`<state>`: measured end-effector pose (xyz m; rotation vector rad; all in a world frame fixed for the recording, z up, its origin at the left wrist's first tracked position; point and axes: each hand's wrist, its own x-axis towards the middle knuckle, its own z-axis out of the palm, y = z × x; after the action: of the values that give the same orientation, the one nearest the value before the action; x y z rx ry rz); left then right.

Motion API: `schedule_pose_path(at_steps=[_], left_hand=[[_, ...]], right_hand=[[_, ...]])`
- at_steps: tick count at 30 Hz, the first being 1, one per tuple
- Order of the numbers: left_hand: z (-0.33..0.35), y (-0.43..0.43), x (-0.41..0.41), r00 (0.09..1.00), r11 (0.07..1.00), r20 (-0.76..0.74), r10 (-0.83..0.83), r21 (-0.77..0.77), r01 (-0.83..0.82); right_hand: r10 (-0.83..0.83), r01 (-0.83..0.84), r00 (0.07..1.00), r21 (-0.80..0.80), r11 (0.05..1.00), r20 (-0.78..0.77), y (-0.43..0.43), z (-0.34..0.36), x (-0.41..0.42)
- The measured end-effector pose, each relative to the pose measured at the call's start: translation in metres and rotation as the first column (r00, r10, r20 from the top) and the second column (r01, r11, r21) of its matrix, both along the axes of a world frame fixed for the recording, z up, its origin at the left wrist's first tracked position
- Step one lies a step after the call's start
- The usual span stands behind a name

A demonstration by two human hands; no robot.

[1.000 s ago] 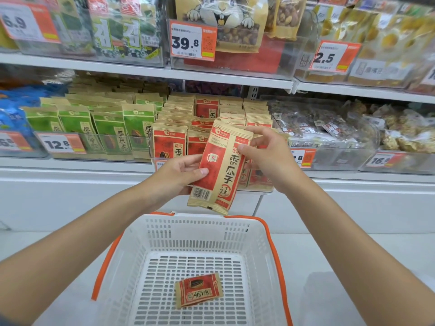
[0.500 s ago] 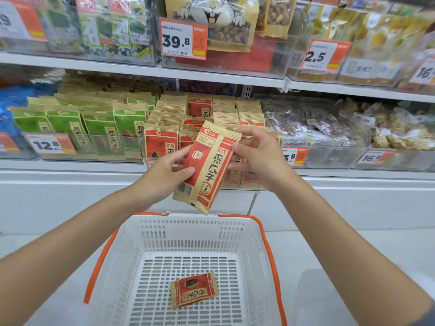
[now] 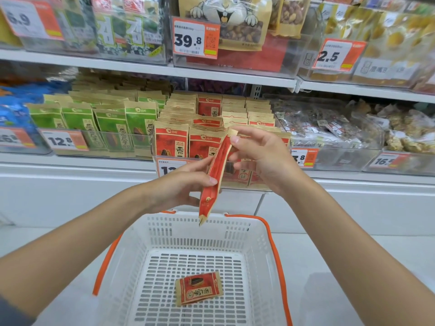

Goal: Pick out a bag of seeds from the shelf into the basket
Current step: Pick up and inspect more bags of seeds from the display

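Observation:
A red and tan bag of seeds [image 3: 214,175] hangs edge-on above the far rim of the white basket [image 3: 256,243]. My left hand [image 3: 181,184] grips its lower half between thumb and fingers. My right hand [image 3: 256,156] pinches its top corner. A second red seed bag [image 3: 199,288] lies flat on the basket floor. More red seed bags [image 3: 171,142] stand in rows on the middle shelf right behind my hands.
Green seed bags [image 3: 110,128] fill the shelf to the left, clear packs of snacks [image 3: 329,128] the bins to the right. An upper shelf [image 3: 150,69] with price tags runs overhead. The basket has orange handles [image 3: 275,250] and stands on a pale floor.
The bag has turned from face-on to edge-on between my hands and sits slightly lower, its bottom tip now over the basket's far rim.

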<state>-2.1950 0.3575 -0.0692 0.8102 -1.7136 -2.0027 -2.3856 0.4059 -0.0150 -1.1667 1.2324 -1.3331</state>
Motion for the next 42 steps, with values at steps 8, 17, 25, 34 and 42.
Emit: schedule_pose_path(at_steps=[8, 17, 25, 34, 42], left_hand=[[-0.004, -0.003, 0.001, 1.000, 0.997, -0.025, -0.002, 0.080, 0.004], [0.011, -0.002, 0.001, 0.977, 0.976, -0.214, -0.015, 0.209, 0.060], [0.027, -0.009, 0.001, 0.996, 1.000, -0.091, 0.025, -0.003, -0.026], [0.070, -0.106, 0.003, 0.796, 0.553, 0.065, 0.602, -0.752, -0.357], [0.053, -0.182, -0.014, 0.750, 0.563, 0.424, 0.508, -0.822, 0.082]], right_hand=[[-0.010, 0.008, 0.997, -0.015, 1.000, -0.073, -0.003, -0.004, 0.002], [-0.070, 0.041, 0.842, -0.066, 0.997, -0.535, -0.010, -0.010, -0.010], [0.108, -0.176, 0.865, -0.094, 0.980, -0.491, -0.015, 0.011, -0.035], [-0.387, 0.089, 0.817, -0.570, 0.817, -0.427, -0.084, 0.083, -0.063], [-0.501, 0.047, 0.617, -0.607, 0.793, -0.606, -0.187, 0.036, -0.031]])
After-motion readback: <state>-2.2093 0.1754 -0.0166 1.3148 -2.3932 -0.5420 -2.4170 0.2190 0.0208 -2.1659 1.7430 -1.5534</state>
